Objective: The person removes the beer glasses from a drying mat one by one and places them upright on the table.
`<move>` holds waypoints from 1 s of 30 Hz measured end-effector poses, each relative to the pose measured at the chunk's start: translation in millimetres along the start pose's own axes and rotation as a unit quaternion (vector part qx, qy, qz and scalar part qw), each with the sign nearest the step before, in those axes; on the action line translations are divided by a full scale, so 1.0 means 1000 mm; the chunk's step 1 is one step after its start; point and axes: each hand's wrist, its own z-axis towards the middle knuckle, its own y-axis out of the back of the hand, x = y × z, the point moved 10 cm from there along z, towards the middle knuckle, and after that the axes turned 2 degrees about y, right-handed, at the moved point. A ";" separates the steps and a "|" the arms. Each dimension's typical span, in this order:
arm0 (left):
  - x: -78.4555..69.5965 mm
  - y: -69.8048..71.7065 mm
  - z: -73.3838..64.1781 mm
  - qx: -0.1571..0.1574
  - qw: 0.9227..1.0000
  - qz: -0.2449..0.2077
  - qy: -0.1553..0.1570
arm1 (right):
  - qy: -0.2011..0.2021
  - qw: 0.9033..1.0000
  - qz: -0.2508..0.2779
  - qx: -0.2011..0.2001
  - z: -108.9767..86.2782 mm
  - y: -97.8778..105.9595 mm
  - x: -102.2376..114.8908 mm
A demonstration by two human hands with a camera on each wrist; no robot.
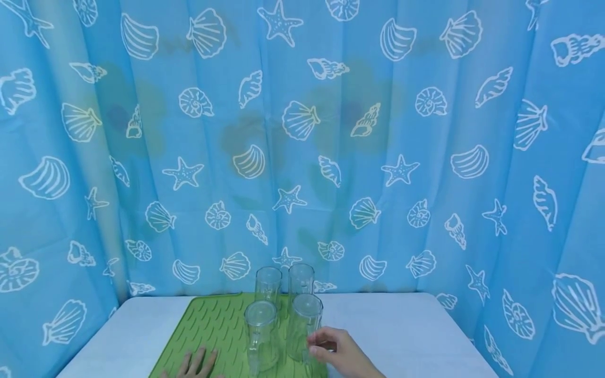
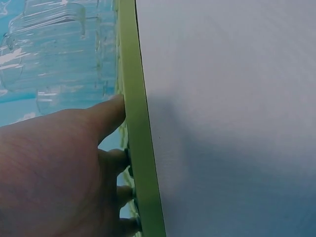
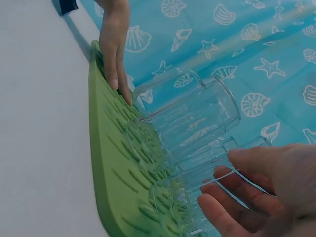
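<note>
Several clear glass mugs stand on a green ridged mat (image 1: 215, 315). My right hand (image 1: 337, 349) is at the front right mug (image 1: 300, 328), its thumb and fingers bent around the handle. In the right wrist view the right hand (image 3: 261, 192) has gaps between its fingers, with glass between thumb and fingertips. The front left mug (image 1: 262, 336) stands beside it, handle toward me. Behind them are two taller-looking mugs, a back left mug (image 1: 268, 278) and a back right mug (image 1: 301, 278). My left hand (image 1: 196, 365) rests on the mat, fingers spread.
The mat lies on a white table (image 1: 397, 331). A blue curtain (image 1: 302, 184) with white seashell and starfish prints surrounds the table's back and sides. In the left wrist view the mat's green edge (image 2: 140, 128) runs beside the left fingers. A dark band (image 3: 67, 6) shows in the right wrist view.
</note>
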 end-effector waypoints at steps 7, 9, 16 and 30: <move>0.008 0.004 -0.003 -0.006 1.000 0.011 0.007 | 0.026 1.000 0.007 -0.005 0.007 -0.006 0.006; 0.005 0.003 -0.004 0.009 1.000 0.000 0.007 | 0.027 1.000 0.009 -0.009 0.005 -0.006 0.006; -0.008 0.010 -0.007 0.038 0.999 -0.002 0.008 | 0.008 1.000 0.007 -0.025 0.002 0.001 0.002; -0.008 0.008 -0.007 0.021 1.000 0.012 0.003 | -0.004 0.999 0.013 -0.033 0.003 0.000 -0.005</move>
